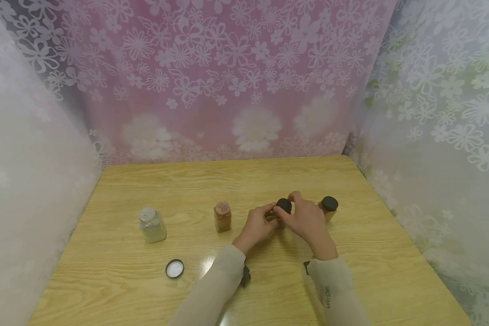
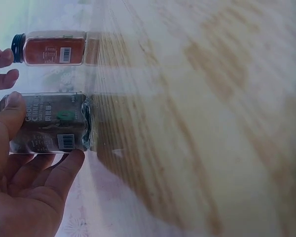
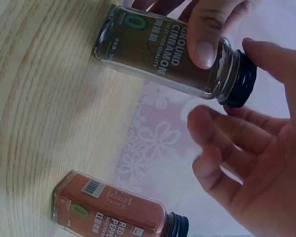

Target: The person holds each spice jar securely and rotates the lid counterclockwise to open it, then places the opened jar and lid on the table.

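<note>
A clear glass jar labelled ground cinnamon (image 3: pixel 158 49) stands upright on the table, brown powder inside. My left hand (image 1: pixel 258 226) grips its body, thumb on the label side and fingers round the other; the left wrist view shows the jar's base (image 2: pixel 88 121) at the tabletop. My right hand (image 1: pixel 309 222) pinches the jar's black cap (image 3: pixel 240 79) between thumb and fingers, with the other fingers loosely curled. Just right of it stands a capped red pepper jar (image 3: pixel 108 205), partly behind the right hand in the head view.
To the left are an uncapped jar of reddish powder (image 1: pixel 222 222) and an uncapped jar of pale powder (image 1: pixel 153 228), both with perforated tops showing. A loose cap (image 1: pixel 174 268) lies inside-up nearer me. Floral curtains (image 1: pixel 228 90) enclose the wooden table (image 1: pixel 118 190) at the back and sides.
</note>
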Tool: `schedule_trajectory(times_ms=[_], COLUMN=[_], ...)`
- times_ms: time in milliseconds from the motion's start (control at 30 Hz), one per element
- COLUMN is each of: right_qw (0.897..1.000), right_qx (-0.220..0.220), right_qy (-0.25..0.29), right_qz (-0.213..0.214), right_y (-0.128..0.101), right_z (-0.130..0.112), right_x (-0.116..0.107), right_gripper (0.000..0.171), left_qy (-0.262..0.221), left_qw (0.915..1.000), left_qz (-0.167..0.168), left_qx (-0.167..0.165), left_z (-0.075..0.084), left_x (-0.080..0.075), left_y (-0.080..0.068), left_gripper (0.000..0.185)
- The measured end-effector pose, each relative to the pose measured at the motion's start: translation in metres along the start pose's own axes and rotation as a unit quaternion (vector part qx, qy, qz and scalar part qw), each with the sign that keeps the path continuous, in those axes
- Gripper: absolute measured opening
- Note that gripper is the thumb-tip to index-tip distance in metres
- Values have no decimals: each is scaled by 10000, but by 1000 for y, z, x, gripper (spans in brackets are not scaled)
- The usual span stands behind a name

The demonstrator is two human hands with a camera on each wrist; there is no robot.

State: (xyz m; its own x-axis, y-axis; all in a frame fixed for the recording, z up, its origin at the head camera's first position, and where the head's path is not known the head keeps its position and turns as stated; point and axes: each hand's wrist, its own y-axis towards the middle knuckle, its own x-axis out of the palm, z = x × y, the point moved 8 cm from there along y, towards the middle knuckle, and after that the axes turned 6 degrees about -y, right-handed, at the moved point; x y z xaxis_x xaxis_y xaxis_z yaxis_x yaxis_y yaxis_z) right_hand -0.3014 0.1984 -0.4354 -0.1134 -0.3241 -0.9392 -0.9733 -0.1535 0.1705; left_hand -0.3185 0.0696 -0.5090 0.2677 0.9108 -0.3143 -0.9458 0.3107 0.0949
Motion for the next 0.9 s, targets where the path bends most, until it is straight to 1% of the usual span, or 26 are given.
schedule_trajectory(times_ms=[100,233,333,433,500,567,667,800,900], right_qw=[9996,9989,9993,9999,10000,9999,9999,9996,9991], right_qx=[-182,-373,-329,-119,44,135,103,-31,-88], right_qy=[206,285,154,-17,-80,-80,35,213,224], right_qz=[-40,-34,-36,-36,-14,25,32,-179,-354], right_y=[0,-1,0,0,1,1,2,3,3], right_z=[-1,-3,-3,-1,2,4,5,3,2], right_x=[2,2,1,1,1,0,-1,1,3], right_gripper=[49,48,58,72,75,72,62,55,55], left_qy=[-134,-172,0,165,211,211,101,-144,-242], left_qw=[9999,9998,10000,9999,9998,9998,9999,9999,9997], left_qz=[-13,-19,13,25,27,17,-2,-43,-60], left_qx=[13,70,81,44,43,31,26,-49,-81], left_z=[-1,0,1,1,1,1,1,-1,-1], left_x=[0,0,0,-1,-1,-1,0,1,2], left_y=[0,0,0,-1,-1,0,0,1,0], left_gripper=[57,55,55,56,53,52,53,56,57])
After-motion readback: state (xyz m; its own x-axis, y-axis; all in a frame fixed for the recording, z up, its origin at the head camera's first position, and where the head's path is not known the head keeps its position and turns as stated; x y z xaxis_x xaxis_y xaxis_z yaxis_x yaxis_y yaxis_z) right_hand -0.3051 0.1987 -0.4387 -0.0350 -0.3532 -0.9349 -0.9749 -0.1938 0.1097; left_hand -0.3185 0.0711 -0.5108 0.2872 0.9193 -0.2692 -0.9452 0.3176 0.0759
